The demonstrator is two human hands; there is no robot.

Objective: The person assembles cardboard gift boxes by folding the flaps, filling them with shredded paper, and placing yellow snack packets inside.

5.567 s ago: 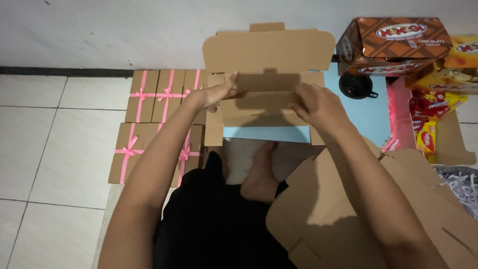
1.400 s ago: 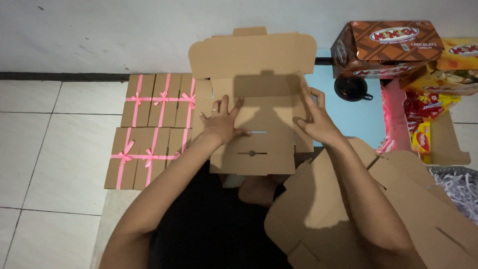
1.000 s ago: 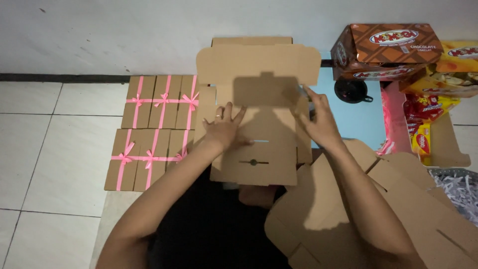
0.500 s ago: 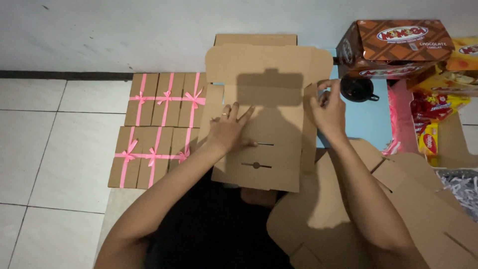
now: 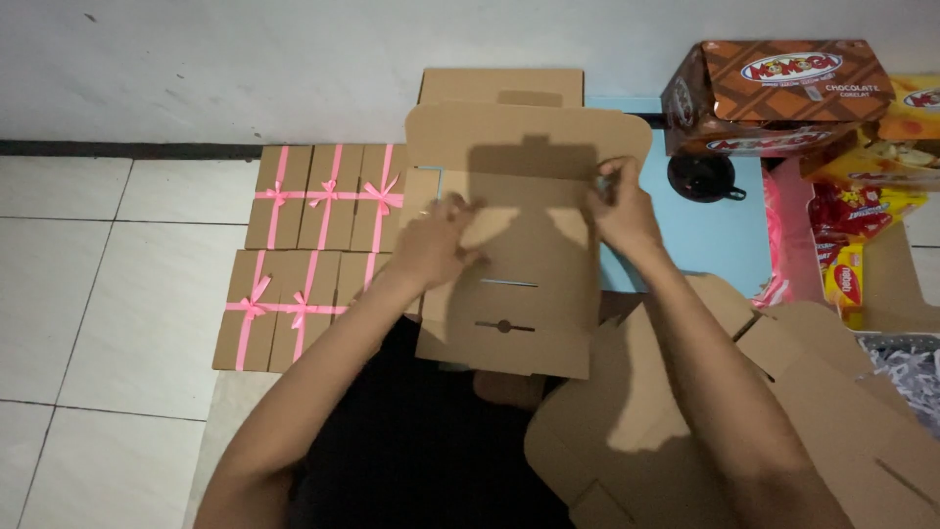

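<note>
I hold a brown cardboard box blank (image 5: 524, 245), partly folded, in front of me over my lap. My left hand (image 5: 436, 240) presses on its left side near the fold, fingers bent on the cardboard. My right hand (image 5: 619, 206) pinches the right edge of the same blank near its upper flap. The blank's lid flap (image 5: 529, 137) stands up toward the wall. Two slots show in its lower panel.
Several brown boxes tied with pink ribbon (image 5: 313, 250) lie in two rows on the white tile floor at the left. A stack of flat cardboard blanks (image 5: 725, 411) lies at the lower right. A brown snack carton (image 5: 783, 93), red snack packets (image 5: 852, 235) and a black cup (image 5: 703, 176) sit at the upper right.
The blank has been turned and folded so the slotted panel faces me and has slid slightly right. My right hand moved up to pinch its right edge.
</note>
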